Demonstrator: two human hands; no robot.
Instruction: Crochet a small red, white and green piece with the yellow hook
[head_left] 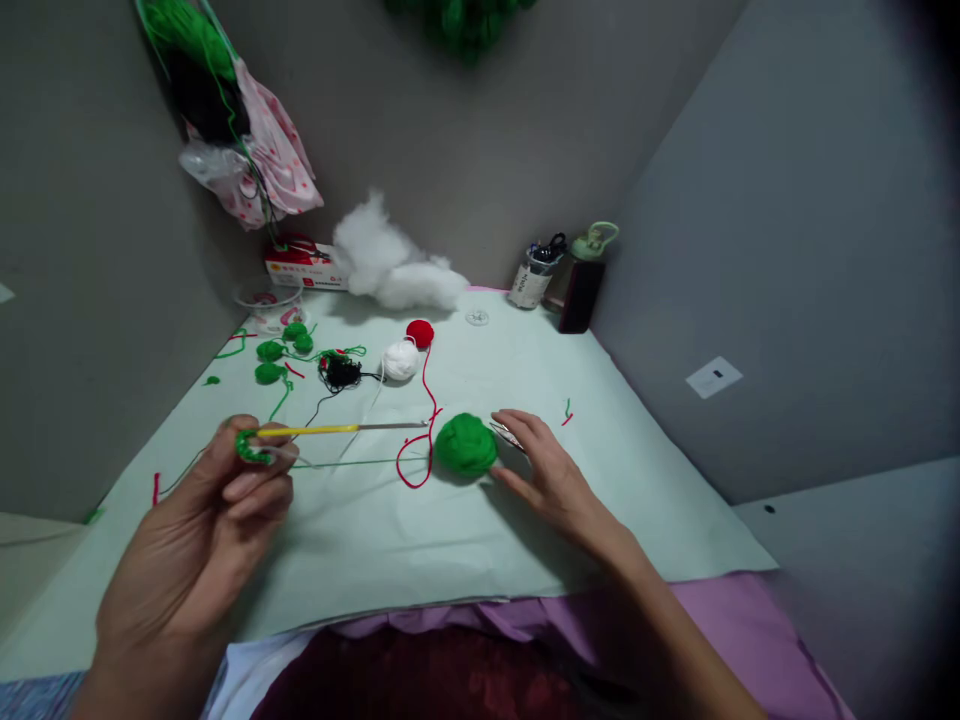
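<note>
Left hand: I see it near left, fingers pinched together on a small green crochet piece and the yellow handle of a crochet hook; the hook's metal shaft points right.
Right hand: fingers spread apart, clamped on nothing; the fingertips rest on the counter just beside the green yarn ball, near what looks like a small metal tool, too blurred for me to name.
Green yarn ball: mid-counter, between the two hands, a strand running left toward the crochet piece.
Handling, as I judge it: the ball is light, soft and apt to roll and unwind; cup it around the sides. The crochet piece is limp; pinch it close to the hook.
Red yarn: a small ball farther back, its strand looping down beside the green ball.
White yarn: just left of the red.
Stuffing: a white fluffy heap at the far wall.
</note>
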